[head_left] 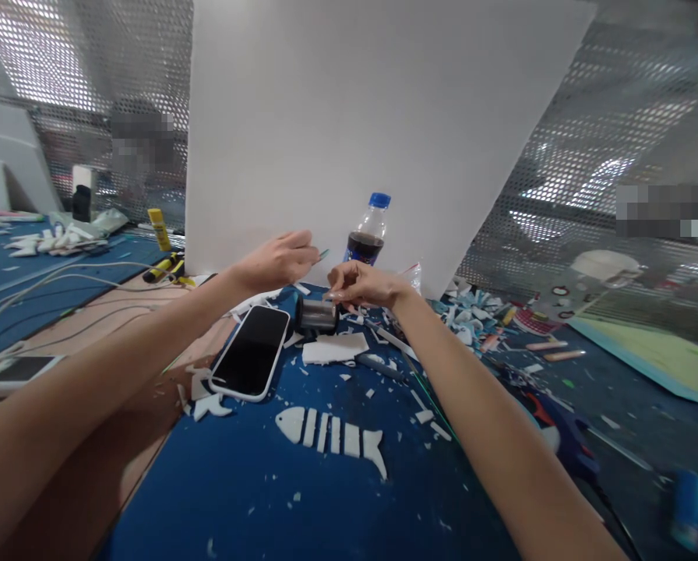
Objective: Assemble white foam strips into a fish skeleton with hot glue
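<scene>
My left hand (284,259) is raised in front of the white board, its fingers closed. A thin teal tip (324,254) sticks out past them, but what it belongs to is hidden. My right hand (357,282) is pinched over a small dark, glossy container (318,315), with a tiny piece at the fingertips that I cannot name. Just behind this hand stands a cola bottle (368,234) with a blue cap. A phone in a white case (252,351) lies below my left hand. Nearer me, white foam pieces (333,433) form a segmented fish on the blue mat.
A tall white board (354,117) rises behind the table. Foam scraps (471,312) pile up at right, near a glue gun (571,440) and a blue lighter (688,506). On the left are a yellow glue stick (158,228), a yellow-black cutter (165,268) and cables (80,273).
</scene>
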A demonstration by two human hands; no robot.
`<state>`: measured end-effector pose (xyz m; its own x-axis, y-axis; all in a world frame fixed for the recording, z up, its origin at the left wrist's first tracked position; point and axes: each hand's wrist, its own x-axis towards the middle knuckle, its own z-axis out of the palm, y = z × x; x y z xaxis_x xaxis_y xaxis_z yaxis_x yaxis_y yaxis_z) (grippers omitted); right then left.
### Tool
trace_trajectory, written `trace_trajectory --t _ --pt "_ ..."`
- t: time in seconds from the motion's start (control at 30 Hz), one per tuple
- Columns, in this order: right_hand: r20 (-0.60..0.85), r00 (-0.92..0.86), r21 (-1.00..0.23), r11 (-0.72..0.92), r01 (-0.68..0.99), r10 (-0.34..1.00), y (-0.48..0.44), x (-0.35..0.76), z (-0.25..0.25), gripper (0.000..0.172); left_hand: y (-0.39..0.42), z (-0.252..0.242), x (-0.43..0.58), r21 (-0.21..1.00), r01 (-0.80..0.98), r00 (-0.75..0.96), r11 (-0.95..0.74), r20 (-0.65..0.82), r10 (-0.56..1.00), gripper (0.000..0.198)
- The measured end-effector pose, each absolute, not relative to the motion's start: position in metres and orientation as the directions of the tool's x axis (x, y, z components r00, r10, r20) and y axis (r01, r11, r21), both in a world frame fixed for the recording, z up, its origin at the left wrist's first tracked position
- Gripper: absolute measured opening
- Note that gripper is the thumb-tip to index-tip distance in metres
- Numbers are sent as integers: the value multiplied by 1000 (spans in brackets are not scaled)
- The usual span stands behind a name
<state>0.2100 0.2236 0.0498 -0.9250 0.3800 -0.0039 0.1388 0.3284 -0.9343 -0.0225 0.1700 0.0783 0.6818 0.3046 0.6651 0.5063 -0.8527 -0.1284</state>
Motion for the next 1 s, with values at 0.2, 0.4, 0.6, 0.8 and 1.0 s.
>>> trace_trajectory --t 0.2,0.4,0.6,0.8,1.0 --pt "-21 -927 -940 309 145 373 228 209 42 31 175 72 -25 -169 504 700 -847 654 286 40" --pt "-39 -905 -946 275 170 423 223 203 42 29 180 68 -30 -223 535 674 -815 694 253 39" --pt "-2 -881 -966 227 124 473 196 191 65 27 177 83 -33 -276 582 579 -765 801 151 43" --pt "119 -877 -977 213 -20 465 179 178 80 57 162 99 -25 -336 597 516 -729 856 27 49" --pt "226 -867 -966 216 -142 443 171 173 98 95 151 107 -19 -288 622 394 -728 919 -27 50"
